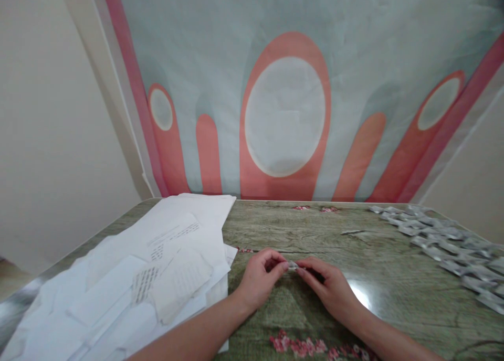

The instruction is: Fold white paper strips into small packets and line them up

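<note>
Over the middle of the table, my left hand (264, 277) and my right hand (323, 283) face each other with fingertips pinched. Between them is a small whitish-grey piece (292, 265) that looks like folded paper, one end in each pinch. My fingers cover much of it, so its full shape is hidden. To the left of my left hand lies a large heap of white paper sheets (177, 277), some of them printed with dark text. On the right side of the table, several grey-white folded strips (449, 245) lie in overlapping rows.
The wood-patterned tabletop (283, 230) has pink flower prints near its front and back. Behind it hangs a grey-green sheet (220, 51) with orange-red shapes. A pale wall (51, 114) stands at the left. A bright reflection shows beside my right wrist.
</note>
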Tool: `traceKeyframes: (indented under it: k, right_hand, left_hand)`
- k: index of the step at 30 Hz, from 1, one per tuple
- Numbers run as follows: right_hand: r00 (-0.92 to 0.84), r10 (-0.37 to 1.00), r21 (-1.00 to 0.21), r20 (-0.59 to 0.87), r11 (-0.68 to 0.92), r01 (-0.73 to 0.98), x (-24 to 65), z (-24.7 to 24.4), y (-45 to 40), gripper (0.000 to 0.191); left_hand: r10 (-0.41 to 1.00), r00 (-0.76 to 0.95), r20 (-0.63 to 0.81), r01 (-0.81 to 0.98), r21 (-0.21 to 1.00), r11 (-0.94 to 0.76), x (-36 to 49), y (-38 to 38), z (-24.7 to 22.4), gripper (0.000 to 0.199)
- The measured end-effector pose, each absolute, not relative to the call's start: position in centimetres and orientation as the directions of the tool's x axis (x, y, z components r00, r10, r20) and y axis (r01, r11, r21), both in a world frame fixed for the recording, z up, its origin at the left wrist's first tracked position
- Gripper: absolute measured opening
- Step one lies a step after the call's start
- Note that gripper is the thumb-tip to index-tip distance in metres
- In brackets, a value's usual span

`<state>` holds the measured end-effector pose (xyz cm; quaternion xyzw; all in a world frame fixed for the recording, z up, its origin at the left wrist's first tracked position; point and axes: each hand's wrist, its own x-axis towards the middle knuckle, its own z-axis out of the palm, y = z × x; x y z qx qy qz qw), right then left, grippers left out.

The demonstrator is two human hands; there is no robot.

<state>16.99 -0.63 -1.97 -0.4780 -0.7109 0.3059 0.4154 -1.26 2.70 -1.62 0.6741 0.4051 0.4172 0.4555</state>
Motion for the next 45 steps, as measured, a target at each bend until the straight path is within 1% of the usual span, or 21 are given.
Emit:
traceKeyframes:
  k: [6, 9, 13, 16, 18, 21, 27, 33, 38, 42, 45]
  right_hand:
    - [-0.206, 0.918, -0.829, 0.338, 0.395, 0.397, 17.0, -2.0, -0.5, 0.020]
    - [-0.214, 0.913, -0.822, 0.346, 0.405, 0.400, 16.9, -1.9, -0.6, 0.020]
    - [-0.216, 0.904, -0.803, 0.369, 0.427, 0.415, 16.8, -1.9, -0.8, 0.018]
    - [-0.154, 0.894, -0.773, 0.421, 0.442, 0.454, 16.8, -2.2, -0.8, 0.014]
    - [-0.126, 0.871, -0.741, 0.474, 0.472, 0.478, 16.8, -2.2, -0.8, 0.008]
    - [-0.150, 0.842, -0.699, 0.518, 0.518, 0.492, 16.8, -2.1, -0.8, 0.004]
    - [-0.211, 0.848, -0.685, 0.485, 0.519, 0.512, 16.7, -1.8, -1.0, 0.012]
    - [-0.230, 0.854, -0.692, 0.467, 0.515, 0.507, 16.9, -1.9, -1.0, 0.014]
    - [-0.215, 0.858, -0.701, 0.467, 0.507, 0.501, 16.9, -1.8, -0.9, 0.014]
    - [-0.174, 0.867, -0.734, 0.466, 0.489, 0.471, 16.8, -1.6, -1.0, 0.011]
    - [-0.151, 0.878, -0.760, 0.454, 0.470, 0.449, 16.8, -1.4, -0.9, 0.013]
  left_hand:
    - [0.912, 0.317, 0.260, 0.179, 0.928, -0.327, -1.4, 2.7, -1.4, 0.007]
    - [0.906, 0.315, 0.284, 0.196, 0.914, -0.354, -1.3, 2.5, -1.0, 0.004]
    - [0.897, 0.326, 0.297, 0.221, 0.899, -0.378, -1.2, 2.4, -0.6, 0.004]
    - [0.898, 0.325, 0.298, 0.229, 0.896, -0.380, -1.1, 2.3, -0.6, 0.004]
    - [0.899, 0.324, 0.294, 0.243, 0.893, -0.380, -1.2, 2.3, -0.5, 0.005]
    - [0.891, 0.343, 0.297, 0.255, 0.884, -0.392, -1.2, 2.2, -0.4, 0.004]
    - [0.856, 0.399, 0.329, 0.263, 0.853, -0.451, -1.2, 1.9, -0.1, 0.004]
    - [0.858, 0.401, 0.322, 0.272, 0.852, -0.447, -1.1, 1.6, 0.0, 0.005]
    - [0.864, 0.386, 0.323, 0.276, 0.853, -0.443, -1.1, 1.6, 0.2, 0.003]
    - [0.873, 0.374, 0.315, 0.250, 0.872, -0.421, -1.0, 1.7, 0.3, 0.002]
    - [0.880, 0.357, 0.314, 0.234, 0.882, -0.409, -1.1, 1.9, 0.1, 0.003]
